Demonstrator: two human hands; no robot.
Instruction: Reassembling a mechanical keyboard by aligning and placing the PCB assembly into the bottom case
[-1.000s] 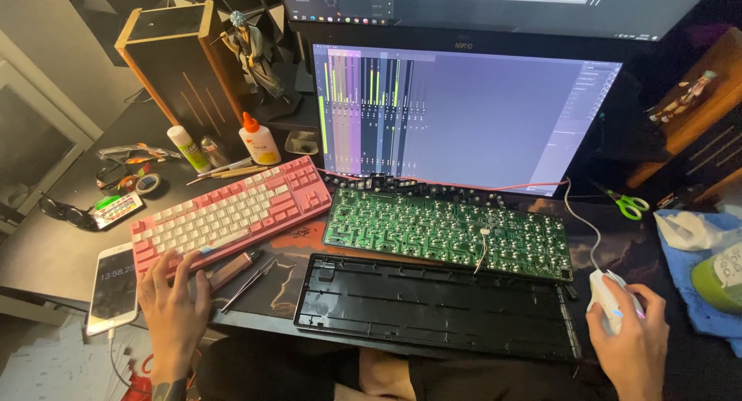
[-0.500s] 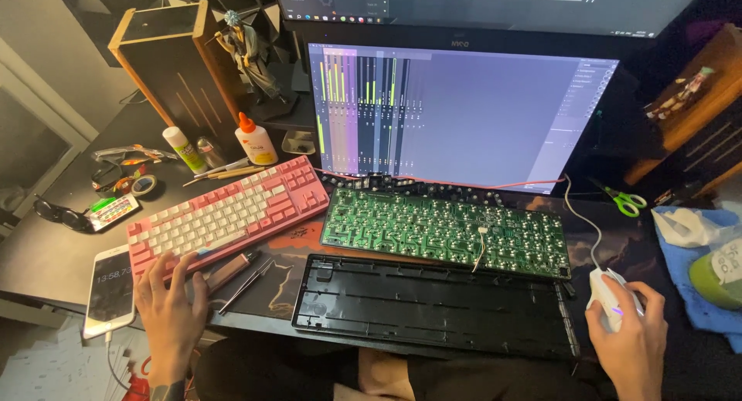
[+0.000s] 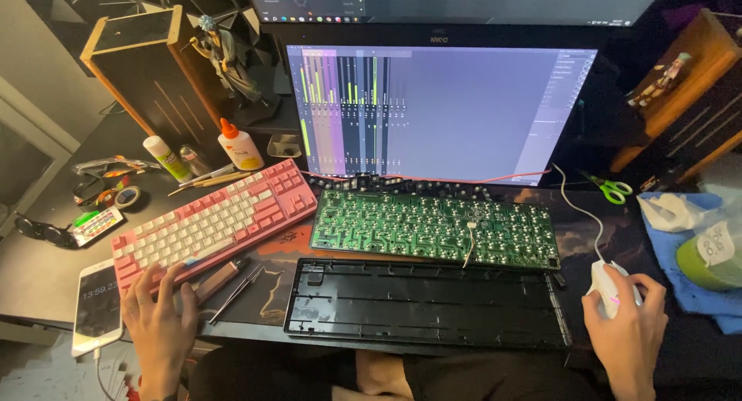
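Head view, looking down on a dark counter [image 3: 46, 281]. The left hand [image 3: 158, 320] lies at 7 o'clock, its fingers [image 3: 143, 281] spread and resting on the near edge of a pink keyboard [image 3: 212, 219] with white and pink keycaps, which lies on a slant from 8 o'clock up toward the centre. The right hand [image 3: 626, 324] sits at 4 o'clock, cupped over a white mouse [image 3: 610, 289], fingers curved down around its shell; a thin white cable runs from it up toward 1 o'clock. The keyboard is judged rigid and moderately heavy, its caps liable to pop off if snagged — best lifted by the two short ends of its case. The mouse is judged light, hard and smooth, gripped at its flanks. Between the hands, at centre, lies a bare green circuit board [image 3: 437, 227] studded with solder points — thin, probably fragile, to be held by its edges only — and just below it, at 6 o'clock, an empty black keyboard tray [image 3: 425, 304]. A lit monitor [image 3: 440, 111] stands at 12 o'clock. A phone [image 3: 97, 308] lies just left of the left hand, two glue bottles [image 3: 239, 146] at 10 o'clock, green-handled scissors [image 3: 610, 188] at 2 o'clock.
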